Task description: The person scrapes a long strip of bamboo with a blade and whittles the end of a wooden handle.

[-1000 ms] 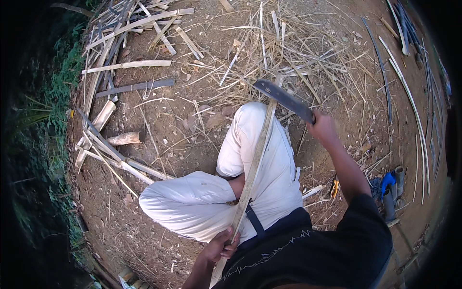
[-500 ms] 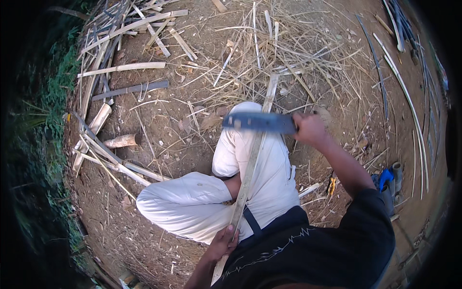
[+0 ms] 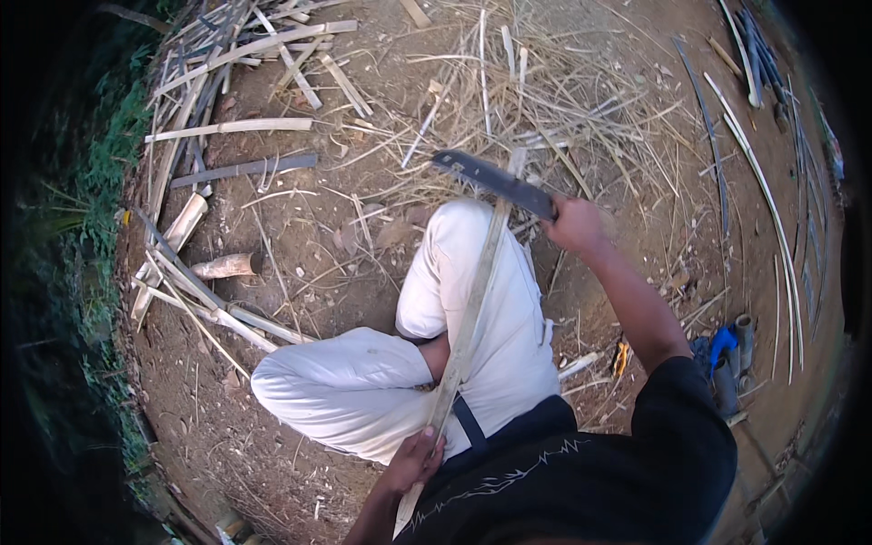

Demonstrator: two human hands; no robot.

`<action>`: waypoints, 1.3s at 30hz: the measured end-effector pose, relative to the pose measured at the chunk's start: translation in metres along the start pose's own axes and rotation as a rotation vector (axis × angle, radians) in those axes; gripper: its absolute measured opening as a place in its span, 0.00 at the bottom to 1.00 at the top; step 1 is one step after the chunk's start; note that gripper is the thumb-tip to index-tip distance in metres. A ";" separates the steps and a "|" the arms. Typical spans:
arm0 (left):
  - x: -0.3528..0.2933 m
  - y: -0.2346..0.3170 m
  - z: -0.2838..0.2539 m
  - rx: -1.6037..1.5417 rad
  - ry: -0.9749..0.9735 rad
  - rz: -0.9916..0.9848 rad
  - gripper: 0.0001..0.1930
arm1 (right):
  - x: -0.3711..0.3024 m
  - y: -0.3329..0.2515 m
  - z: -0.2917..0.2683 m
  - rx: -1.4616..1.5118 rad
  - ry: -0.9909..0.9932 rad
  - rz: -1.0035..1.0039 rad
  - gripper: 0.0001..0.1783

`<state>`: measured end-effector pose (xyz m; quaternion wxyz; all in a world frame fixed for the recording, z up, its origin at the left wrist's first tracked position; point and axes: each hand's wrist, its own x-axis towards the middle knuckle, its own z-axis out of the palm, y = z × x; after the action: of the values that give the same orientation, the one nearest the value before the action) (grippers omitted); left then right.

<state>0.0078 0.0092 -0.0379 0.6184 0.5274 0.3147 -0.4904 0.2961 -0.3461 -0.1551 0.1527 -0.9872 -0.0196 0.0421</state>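
Note:
A long, flat bamboo strip (image 3: 474, 313) lies lengthwise over my right thigh, one end by my belly and the other out past my knee. Close to its near end, my left hand (image 3: 417, 460) has its fingers wrapped round it. In my right hand (image 3: 576, 225) is the handle of a machete (image 3: 495, 176), mostly hidden by the fist. The dark, broad blade points to the left and slants across the strip's far part, just beyond my knee. Whether the blade touches the strip I cannot tell.
Thin shavings (image 3: 581, 118) are heaped beyond my knees. Split bamboo pieces (image 3: 259, 44) pile up at the far left, and a short bamboo piece (image 3: 225, 266) lies left of me. Long strips (image 3: 758, 173) lie at the right, near a blue object (image 3: 723, 342) and bamboo tubes (image 3: 744, 341).
My right hand has carried the machete farther out along the strip, and its tip has swung away from me. My left hand keeps its hold, almost in place.

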 end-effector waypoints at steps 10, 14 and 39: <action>-0.002 0.001 0.005 0.024 0.047 0.000 0.24 | 0.007 0.005 0.001 -0.046 0.059 -0.197 0.17; 0.007 -0.001 0.006 0.007 0.000 0.027 0.23 | 0.032 0.043 0.009 0.082 0.025 0.151 0.15; 0.002 -0.008 -0.007 -0.188 -0.047 0.034 0.24 | -0.027 0.096 0.064 0.085 -0.006 0.517 0.19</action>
<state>0.0022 0.0158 -0.0444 0.6806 0.4608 0.3354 -0.4603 0.2659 -0.4200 -0.2430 0.1782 -0.9520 0.2346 0.0833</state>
